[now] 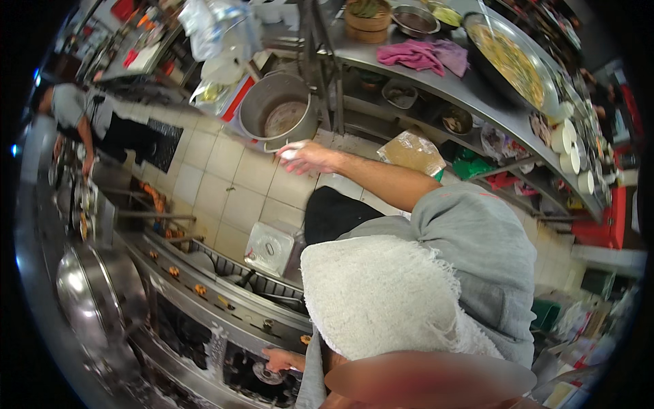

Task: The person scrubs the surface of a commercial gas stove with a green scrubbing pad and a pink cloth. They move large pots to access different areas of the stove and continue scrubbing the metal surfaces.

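My right hand point(306, 157) reaches out at the end of a bare forearm, fingers curled around a small white object point(290, 153), too small to name. In the picture it lies beside the loop handle of a large metal stockpot point(255, 120); whether they touch, I cannot tell. My left hand point(280, 360) is low over the steel gas range point(240, 335), beside a round metal burner piece point(266, 374). Its fingers are partly hidden, so a grip cannot be made out. A white terry towel point(378, 296) drapes over my shoulder.
Behind the pot stands a steel worktable point(357, 53) carrying a bamboo steamer point(367, 25), pink cloths point(416, 55) and a wok of yellow food point(511, 66). A lidded metal container point(269, 249) is near the range. A co-worker point(84, 115) stands at left beside stacked steel pots point(97, 296).
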`<state>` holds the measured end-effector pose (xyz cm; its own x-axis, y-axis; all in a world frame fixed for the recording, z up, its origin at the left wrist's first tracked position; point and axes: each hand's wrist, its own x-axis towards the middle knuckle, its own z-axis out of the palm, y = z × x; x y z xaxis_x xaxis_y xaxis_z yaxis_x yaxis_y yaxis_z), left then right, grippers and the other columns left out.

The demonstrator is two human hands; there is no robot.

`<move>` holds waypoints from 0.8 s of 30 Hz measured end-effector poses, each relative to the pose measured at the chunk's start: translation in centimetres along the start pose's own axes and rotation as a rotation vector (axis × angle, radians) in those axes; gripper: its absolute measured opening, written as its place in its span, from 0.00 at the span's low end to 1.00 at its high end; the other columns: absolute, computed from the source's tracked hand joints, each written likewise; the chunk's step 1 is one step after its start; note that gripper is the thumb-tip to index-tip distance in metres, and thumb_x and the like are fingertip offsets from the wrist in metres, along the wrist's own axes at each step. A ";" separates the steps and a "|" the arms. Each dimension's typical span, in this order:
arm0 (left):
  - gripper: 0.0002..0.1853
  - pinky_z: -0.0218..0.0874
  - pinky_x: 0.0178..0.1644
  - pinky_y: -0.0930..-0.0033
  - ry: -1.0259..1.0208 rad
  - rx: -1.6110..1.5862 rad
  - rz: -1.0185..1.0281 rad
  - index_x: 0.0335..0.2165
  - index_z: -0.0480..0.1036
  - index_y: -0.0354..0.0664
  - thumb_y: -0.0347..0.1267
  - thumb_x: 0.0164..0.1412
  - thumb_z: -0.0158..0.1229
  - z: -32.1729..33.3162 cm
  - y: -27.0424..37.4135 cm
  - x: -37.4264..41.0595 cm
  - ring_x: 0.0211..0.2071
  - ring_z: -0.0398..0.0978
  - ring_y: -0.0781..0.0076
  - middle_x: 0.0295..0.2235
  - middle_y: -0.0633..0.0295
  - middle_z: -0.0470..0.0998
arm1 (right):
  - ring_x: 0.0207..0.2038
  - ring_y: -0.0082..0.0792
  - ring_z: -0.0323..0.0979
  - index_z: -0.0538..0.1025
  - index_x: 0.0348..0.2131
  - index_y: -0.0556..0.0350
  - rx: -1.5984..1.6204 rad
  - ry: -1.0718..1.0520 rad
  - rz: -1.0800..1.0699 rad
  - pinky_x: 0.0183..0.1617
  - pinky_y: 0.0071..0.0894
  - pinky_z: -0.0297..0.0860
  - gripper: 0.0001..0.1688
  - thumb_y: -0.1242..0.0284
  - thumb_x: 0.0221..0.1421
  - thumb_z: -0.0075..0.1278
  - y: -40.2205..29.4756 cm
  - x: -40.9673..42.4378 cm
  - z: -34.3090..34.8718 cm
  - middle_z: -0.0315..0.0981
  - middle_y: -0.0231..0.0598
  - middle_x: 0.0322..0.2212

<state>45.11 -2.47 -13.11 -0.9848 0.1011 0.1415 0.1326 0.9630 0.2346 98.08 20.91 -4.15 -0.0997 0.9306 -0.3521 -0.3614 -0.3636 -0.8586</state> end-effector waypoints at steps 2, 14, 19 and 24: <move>0.37 0.58 0.36 0.47 0.061 -0.022 0.021 0.41 0.61 0.30 0.54 0.44 0.52 0.2 1.2 -0.6 0.40 0.64 0.44 0.38 0.42 0.64 | 0.30 0.23 0.68 0.69 0.41 0.52 -0.014 0.209 -0.069 0.28 0.23 0.65 0.18 0.69 0.47 0.46 -0.7 -1.4 -5.3 0.69 0.33 0.30; 0.24 0.60 0.40 0.69 -0.896 -0.896 0.872 0.44 0.60 0.29 0.30 0.48 0.55 2.4 21.8 -23.7 0.37 0.66 0.64 0.37 0.50 0.66 | 0.39 0.46 0.66 0.71 0.36 0.56 -1.247 1.521 -0.307 0.44 0.39 0.62 0.18 0.77 0.39 0.46 -11.1 -15.4 -37.8 0.68 0.50 0.34; 0.23 0.61 0.38 0.69 -1.111 -0.538 1.126 0.44 0.63 0.34 0.32 0.48 0.55 0.7 24.8 -32.9 0.35 0.70 0.65 0.39 0.52 0.69 | 0.45 0.46 0.62 0.63 0.47 0.52 -1.502 1.204 -0.287 0.50 0.40 0.58 0.31 0.68 0.40 0.51 -10.7 -15.0 -45.4 0.63 0.48 0.42; 0.22 0.64 0.36 0.66 -1.148 -0.432 1.177 0.40 0.66 0.33 0.34 0.46 0.57 1.0 22.3 -33.5 0.31 0.71 0.63 0.37 0.49 0.69 | 0.37 0.44 0.68 0.74 0.34 0.51 -1.463 1.161 -0.504 0.42 0.36 0.63 0.13 0.72 0.46 0.43 -9.9 -15.8 -47.2 0.72 0.43 0.32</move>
<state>80.93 15.86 -13.54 0.1188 0.9597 -0.2547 0.6240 0.1273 0.7710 147.00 7.85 -7.63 0.5409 0.6906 0.4801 0.8409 -0.4323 -0.3256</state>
